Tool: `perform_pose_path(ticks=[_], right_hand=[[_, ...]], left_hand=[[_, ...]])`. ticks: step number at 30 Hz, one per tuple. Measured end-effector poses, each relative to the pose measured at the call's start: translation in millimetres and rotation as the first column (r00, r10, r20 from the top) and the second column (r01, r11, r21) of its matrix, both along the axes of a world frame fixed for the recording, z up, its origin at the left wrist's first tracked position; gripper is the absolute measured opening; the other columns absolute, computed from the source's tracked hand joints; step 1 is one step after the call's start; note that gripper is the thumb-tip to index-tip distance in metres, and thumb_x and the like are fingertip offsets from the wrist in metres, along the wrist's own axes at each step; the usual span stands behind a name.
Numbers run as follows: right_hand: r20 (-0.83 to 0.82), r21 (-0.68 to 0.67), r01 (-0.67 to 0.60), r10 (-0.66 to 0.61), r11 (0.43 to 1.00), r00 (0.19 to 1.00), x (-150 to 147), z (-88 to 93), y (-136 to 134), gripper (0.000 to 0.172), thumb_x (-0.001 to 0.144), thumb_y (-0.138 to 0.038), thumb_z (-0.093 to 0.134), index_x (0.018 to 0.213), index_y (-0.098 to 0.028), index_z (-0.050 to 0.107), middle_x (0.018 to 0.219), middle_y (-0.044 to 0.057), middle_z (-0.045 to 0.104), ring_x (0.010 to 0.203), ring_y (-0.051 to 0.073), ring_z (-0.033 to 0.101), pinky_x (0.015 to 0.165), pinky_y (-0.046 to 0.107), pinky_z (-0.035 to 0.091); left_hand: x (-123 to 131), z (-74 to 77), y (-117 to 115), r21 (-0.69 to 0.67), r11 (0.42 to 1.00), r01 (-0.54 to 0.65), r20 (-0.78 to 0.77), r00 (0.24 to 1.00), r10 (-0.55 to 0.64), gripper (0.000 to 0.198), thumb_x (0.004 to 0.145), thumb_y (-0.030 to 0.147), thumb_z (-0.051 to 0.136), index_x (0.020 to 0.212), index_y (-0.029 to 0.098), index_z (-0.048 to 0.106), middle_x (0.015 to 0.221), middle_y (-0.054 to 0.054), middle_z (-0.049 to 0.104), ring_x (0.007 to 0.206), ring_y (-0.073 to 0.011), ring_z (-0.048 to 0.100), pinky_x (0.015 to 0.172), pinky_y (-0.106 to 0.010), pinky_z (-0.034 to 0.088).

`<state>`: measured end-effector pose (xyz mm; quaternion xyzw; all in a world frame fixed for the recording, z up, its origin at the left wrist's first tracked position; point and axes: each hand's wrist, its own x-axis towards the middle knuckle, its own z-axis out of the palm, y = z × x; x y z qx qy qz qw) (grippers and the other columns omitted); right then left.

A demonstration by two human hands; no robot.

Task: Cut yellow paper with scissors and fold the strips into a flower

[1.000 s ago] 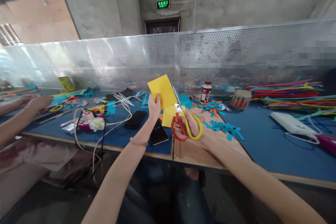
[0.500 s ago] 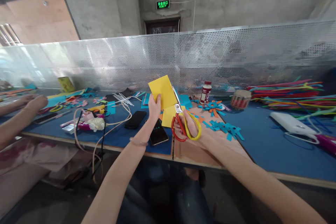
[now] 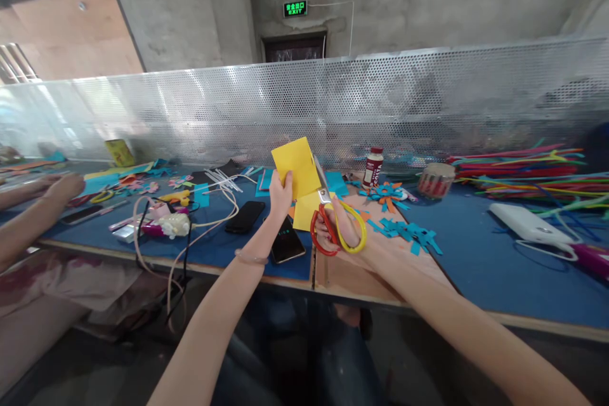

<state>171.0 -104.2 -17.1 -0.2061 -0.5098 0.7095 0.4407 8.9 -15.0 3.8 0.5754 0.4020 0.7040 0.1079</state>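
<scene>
My left hand [image 3: 280, 193] pinches a sheet of yellow paper [image 3: 297, 165] by its lower left side, thumb in front. The sheet is held up above the table. In my right hand [image 3: 340, 228] are scissors [image 3: 325, 195] with one red and one yellow handle loop, fingers through the loops. The blades point up along the sheet's right edge; whether they are parted or closed on the paper I cannot make out. Below the sheet lies another yellow piece [image 3: 305, 210]. Blue paper cutouts [image 3: 412, 235] rest to the right of the scissors.
Two phones, one [image 3: 245, 217] left of my forearm and one [image 3: 287, 241] beneath it, lie on the blue table. Behind stand a drink bottle [image 3: 373, 167] and a perforated metal screen [image 3: 214, 108]. Pipe cleaners [image 3: 528, 171] lie far right. Another person's hands [image 3: 61, 187] are at left.
The yellow sheet has shifted very slightly to the right. The scissor blades look a little steeper beside its edge, and the yellow loop has moved slightly right.
</scene>
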Motion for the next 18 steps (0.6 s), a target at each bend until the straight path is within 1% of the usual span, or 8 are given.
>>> perform_pose_path(ticks=[1, 3, 4, 6, 8, 13, 15, 18], right_hand=[[-0.006, -0.008, -0.013, 0.013, 1.000, 1.000, -0.5, -1.0, 2.6, 0.039, 0.088, -0.049, 0.043, 0.089, -0.012, 0.056, 0.072, 0.002, 0.056, 0.054, 0.009, 0.052, 0.045, 0.022, 0.045], [-0.014, -0.025, -0.040, 0.040, 0.999, 0.999, -0.6, -2.9, 6.5, 0.052, 0.085, -0.062, 0.034, 0.071, -0.015, 0.050, 0.055, -0.002, 0.045, 0.040, 0.008, 0.039, 0.030, 0.019, 0.032], [-0.017, -0.034, -0.054, 0.054, 0.998, 0.998, -0.5, -3.6, 7.9, 0.055, 0.083, -0.067, 0.030, 0.066, -0.017, 0.045, 0.050, -0.003, 0.040, 0.037, 0.007, 0.034, 0.026, 0.019, 0.027], [-0.024, -0.047, -0.078, 0.077, 0.996, 0.997, -0.4, -4.3, 9.6, 0.058, 0.079, -0.073, 0.025, 0.062, -0.019, 0.040, 0.047, -0.004, 0.035, 0.035, 0.008, 0.029, 0.023, 0.018, 0.022], [-0.035, -0.051, -0.099, 0.097, 0.994, 0.995, -0.2, -4.4, 10.0, 0.059, 0.078, -0.074, 0.022, 0.063, -0.020, 0.040, 0.048, -0.004, 0.035, 0.035, 0.008, 0.028, 0.022, 0.018, 0.022], [-0.074, -0.051, -0.155, 0.151, 0.987, 0.986, 2.3, -1.9, 8.4, 0.064, 0.076, -0.077, 0.017, 0.065, -0.020, 0.042, 0.051, -0.003, 0.035, 0.038, 0.009, 0.032, 0.024, 0.020, 0.026], [-0.084, -0.050, -0.178, 0.173, 0.983, 0.981, 3.9, 0.3, 7.9, 0.066, 0.074, -0.079, 0.015, 0.064, -0.020, 0.042, 0.051, -0.002, 0.037, 0.039, 0.010, 0.034, 0.024, 0.020, 0.026], [-0.075, -0.053, -0.214, 0.209, 0.976, 0.975, 5.3, 3.4, 6.8, 0.070, 0.070, -0.082, 0.011, 0.064, -0.020, 0.042, 0.052, 0.000, 0.041, 0.039, 0.011, 0.037, 0.025, 0.022, 0.027]], left_hand=[[-0.1, 0.0, -0.2, 0.002, 1.000, -0.001, -0.004, 1.000, 0.002, 0.033, 0.085, 0.045, 0.047, 0.101, 0.017, 0.053, 0.093, -0.009, 0.062, 0.089, -0.0221, 0.061, 0.072, -0.035, 0.053], [-0.2, 0.0, -0.5, 0.010, 1.000, -0.005, -0.013, 1.000, 0.005, 0.033, 0.085, 0.045, 0.046, 0.101, 0.017, 0.053, 0.094, -0.009, 0.062, 0.090, -0.0221, 0.061, 0.074, -0.036, 0.052], [-0.2, 0.0, -0.5, 0.016, 1.000, -0.008, -0.017, 1.000, 0.008, 0.033, 0.086, 0.045, 0.045, 0.101, 0.017, 0.053, 0.095, -0.010, 0.062, 0.091, -0.0222, 0.061, 0.075, -0.036, 0.052], [-0.3, -0.1, -0.4, 0.025, 1.000, -0.015, -0.024, 1.000, 0.015, 0.033, 0.086, 0.045, 0.045, 0.101, 0.016, 0.053, 0.096, -0.010, 0.062, 0.093, -0.0225, 0.061, 0.077, -0.036, 0.052], [-0.6, -0.1, -0.1, 0.032, 0.999, -0.020, -0.029, 0.999, 0.021, 0.033, 0.086, 0.045, 0.045, 0.100, 0.016, 0.053, 0.096, -0.011, 0.062, 0.094, -0.0228, 0.060, 0.078, -0.037, 0.052], [-0.7, -0.2, -0.6, 0.039, 0.999, -0.008, -0.029, 1.000, 0.009, 0.032, 0.086, 0.045, 0.044, 0.100, 0.017, 0.052, 0.096, -0.010, 0.062, 0.092, -0.0223, 0.061, 0.076, -0.037, 0.052], [-0.3, -0.2, -1.5, 0.036, 0.999, 0.007, -0.029, 1.000, -0.006, 0.032, 0.086, 0.044, 0.044, 0.101, 0.017, 0.052, 0.095, -0.010, 0.061, 0.090, -0.0217, 0.061, 0.073, -0.036, 0.053], [0.7, -0.5, -2.9, 0.015, 1.000, 0.022, -0.026, 0.999, -0.022, 0.034, 0.086, 0.045, 0.043, 0.102, 0.017, 0.051, 0.093, -0.009, 0.061, 0.085, -0.0206, 0.061, 0.064, -0.032, 0.054]])
